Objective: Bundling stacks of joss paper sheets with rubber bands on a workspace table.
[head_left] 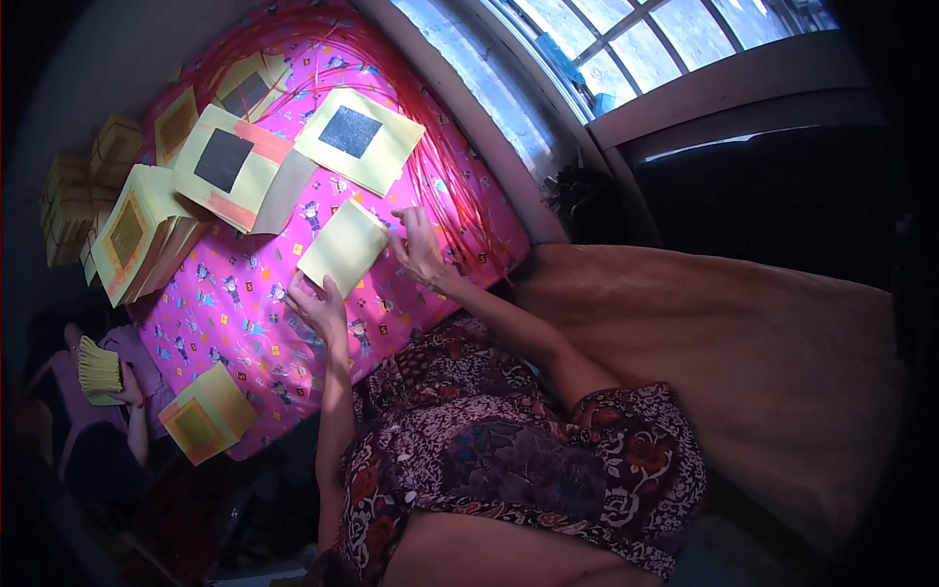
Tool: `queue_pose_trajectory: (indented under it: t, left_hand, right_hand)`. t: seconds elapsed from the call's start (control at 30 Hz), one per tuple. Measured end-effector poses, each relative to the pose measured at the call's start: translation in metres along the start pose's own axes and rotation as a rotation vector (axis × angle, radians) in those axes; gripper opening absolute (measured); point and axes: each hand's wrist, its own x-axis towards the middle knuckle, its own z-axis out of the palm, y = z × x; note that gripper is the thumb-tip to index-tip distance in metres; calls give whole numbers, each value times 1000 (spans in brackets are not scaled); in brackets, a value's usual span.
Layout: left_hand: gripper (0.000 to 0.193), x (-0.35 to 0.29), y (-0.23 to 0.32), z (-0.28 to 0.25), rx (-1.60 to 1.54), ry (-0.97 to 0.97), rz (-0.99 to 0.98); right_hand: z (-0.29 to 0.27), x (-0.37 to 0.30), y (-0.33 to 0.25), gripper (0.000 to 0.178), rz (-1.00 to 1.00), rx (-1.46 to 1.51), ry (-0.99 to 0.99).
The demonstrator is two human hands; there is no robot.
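Observation:
A folded pale-yellow sheet of paper [344, 248] lies tilted on the pink patterned cloth in front of me. My left hand [318, 310] grips its near left corner, with the thumb on the top face. At its right edge is my right hand [423, 254], fingers spread and bent, the thumb close to or touching the paper. Just beyond lies a yellow sheet with a dark square patch [350, 131]. Left of that, another sheet with a dark square and orange bands [223, 160] overlaps its neighbours.
A thick stack of similar yellow sheets [129, 240] stands at the left, with tied bundles [78, 201] behind. Long red strands [430, 127] run along the far right edge. Another person's hand [130, 384] holds a fanned yellow bundle [98, 372] at lower left.

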Motion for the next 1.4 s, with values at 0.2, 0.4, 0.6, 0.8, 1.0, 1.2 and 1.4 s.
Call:
queue_pose_trajectory:
  t: [0.2, 0.4, 0.6, 0.8, 1.0, 1.2, 1.4]
  left_hand:
    - [24, 21, 142, 28, -454, -505, 244]
    - [24, -14, 258, 97, -583, -1010, 562]
    - [26, -62, 289, 143, -497, -1122, 673]
    - [24, -52, 289, 151, -536, -1261, 625]
    - [17, -44, 304, 145, -225, -1090, 1005]
    - [16, -46, 297, 144, -308, -1065, 1001]
    - [17, -44, 294, 133, -561, -969, 768]
  right_hand:
    - [-99, -15, -31, 28, 30, -192, 410]
    - [-190, -36, -24, 58, 228, -685, 607]
    - [-216, -73, 3, 73, 415, -893, 499]
    - [-211, -78, -2, 72, 449, -897, 478]
    - [-205, -70, -10, 72, 485, -911, 475]
    - [-201, -62, -12, 71, 519, -996, 461]
    - [-202, -65, -9, 70, 513, -973, 494]
